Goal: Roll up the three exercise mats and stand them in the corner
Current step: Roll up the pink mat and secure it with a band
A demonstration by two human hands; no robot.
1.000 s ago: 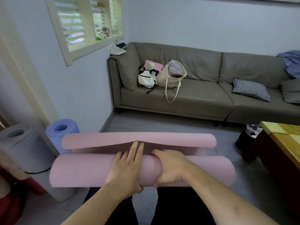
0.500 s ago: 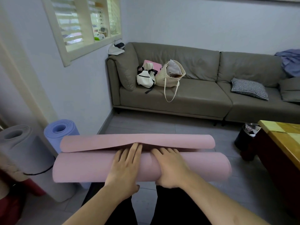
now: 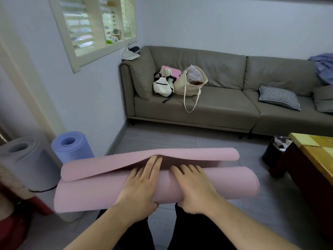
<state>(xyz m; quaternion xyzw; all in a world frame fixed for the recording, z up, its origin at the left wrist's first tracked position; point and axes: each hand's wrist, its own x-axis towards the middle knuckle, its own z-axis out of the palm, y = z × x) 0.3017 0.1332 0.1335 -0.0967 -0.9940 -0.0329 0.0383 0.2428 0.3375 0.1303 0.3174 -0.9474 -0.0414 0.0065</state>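
head cam: pink mat [image 3: 100,195] mostly rolled, held horizontal across person's lap, loose flap [image 3: 198,154] lifted over the roll. left hand [image 3: 139,186] flat on roll, fingers straight, tips under the flap. right hand [image 3: 193,188] pressing roll w/ fingers extended, thumb under near side. blue mat [image 3: 72,147] + grey mat [image 3: 23,163] rolled, standing upright by wall at left. sofa [image 3: 225,105] behind.

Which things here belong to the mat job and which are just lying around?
Job:
pink mat, under left hand and right hand
blue mat, rolled, standing
grey mat, rolled, standing

Lying about:
sofa
tote bag
white backpack
checked cushion
bin
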